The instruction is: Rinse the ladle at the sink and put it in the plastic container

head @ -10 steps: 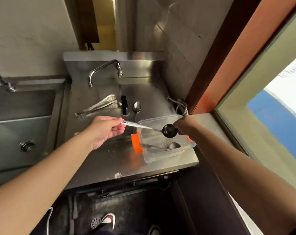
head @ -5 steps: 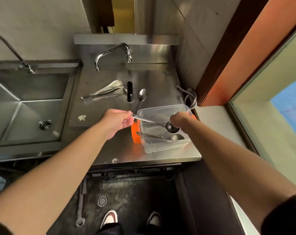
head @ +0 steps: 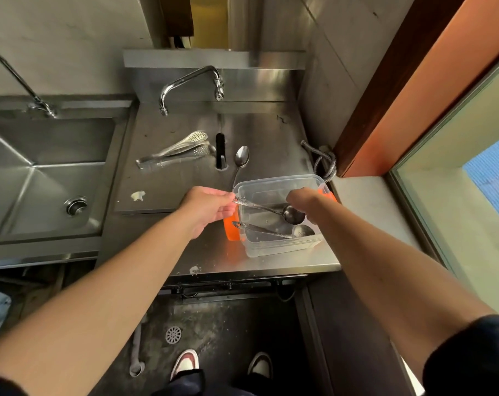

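At the far left, a steel sink (head: pixel 42 178) sits sunk into its own counter with a drain (head: pixel 76 205) near its front right corner. On the steel counter (head: pixel 168 184) to its right, a faucet (head: pixel 191 84) arches from the back edge, and a pair of perforated tongs (head: pixel 177 151) lies toward the back left, just beside a dark slot (head: pixel 221 151) and a spoon (head: pixel 240 162) whose handle points at the front. The left hand (head: pixel 209 208) pinches the patterned end of the ladle (head: pixel 268 208) between thumb and fingertips at the left rim of the plastic container (head: pixel 277 247). The ladle slants across the open container, above its floor, its dark bowl toward the right side. The right hand (head: pixel 302 198) is curled at that bowl, seemingly touching it, though whether it truly grips I cannot tell. A second ladle (head: pixel 274 230) lies inside on the container floor. The container, with orange clips (head: pixel 231 231) at its ends, stands at the front right corner of the counter, and a coiled metal hose (head: pixel 324 162) lies by the right edge behind it.
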A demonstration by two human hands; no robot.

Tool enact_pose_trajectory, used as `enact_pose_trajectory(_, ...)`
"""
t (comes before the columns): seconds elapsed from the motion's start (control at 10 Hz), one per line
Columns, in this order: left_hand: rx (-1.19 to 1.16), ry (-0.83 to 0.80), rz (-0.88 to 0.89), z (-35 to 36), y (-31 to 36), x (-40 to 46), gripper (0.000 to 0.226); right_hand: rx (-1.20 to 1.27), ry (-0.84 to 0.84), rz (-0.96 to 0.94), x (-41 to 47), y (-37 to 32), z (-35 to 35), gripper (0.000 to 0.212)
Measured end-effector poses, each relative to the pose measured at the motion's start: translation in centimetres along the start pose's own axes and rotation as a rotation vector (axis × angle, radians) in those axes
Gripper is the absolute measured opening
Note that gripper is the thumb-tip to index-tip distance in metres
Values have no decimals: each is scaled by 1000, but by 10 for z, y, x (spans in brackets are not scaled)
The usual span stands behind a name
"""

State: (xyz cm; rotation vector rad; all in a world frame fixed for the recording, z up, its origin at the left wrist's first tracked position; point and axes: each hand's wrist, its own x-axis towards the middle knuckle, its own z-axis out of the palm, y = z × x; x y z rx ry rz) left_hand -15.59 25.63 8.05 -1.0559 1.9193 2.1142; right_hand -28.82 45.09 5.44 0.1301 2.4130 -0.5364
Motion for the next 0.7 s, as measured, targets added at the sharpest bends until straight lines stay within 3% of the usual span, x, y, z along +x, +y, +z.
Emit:
enact_pose_trajectory(0.3, 75, 44, -2, 0, -7, -1, 17, 20, -72, -15, 2, -3, 5, 38)
enact_pose_trajectory(0.5, 102, 39, 29, -3, -9, -2, 20, 79, -64, 56, -9, -2, -2, 19)
enact_pose_trajectory(0.6, 111, 29, 38, -6, -7, 0, 23, 78, -70, 68, -12, 1, -7, 27)
enact_pose_trajectory(0.7, 133, 31, 39, -14, -1, -6, 23, 229, -55, -35, -9, 11, -8, 9)
